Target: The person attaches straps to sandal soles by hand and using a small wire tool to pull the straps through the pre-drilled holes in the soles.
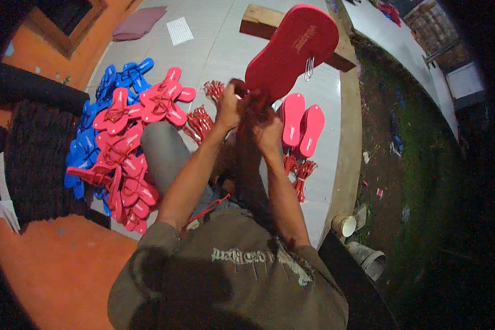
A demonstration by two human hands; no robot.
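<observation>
Head view: the fingers of the right hand (265,131) grasp the near end of a large red sole (297,47); the left hand (232,107) meets that end, its grip too dark to tell; sandals (129,140) lie leftward, two smaller pink soles (293,118) rightward, a wooden block (257,23) beyond

The left forearm (195,170), bare, slants up and inward from 8 o'clock; the right forearm (283,190), also bare, leans in from 5 o'clock. The left hand (230,109) sits between 11 and 12 o'clock, curled toward its partner. The right hand (268,132), near 1 o'clock and slightly lower, is bunched like a fist, its fingertips lost in shadow. The left knee (162,151) bends at 9 o'clock
</observation>
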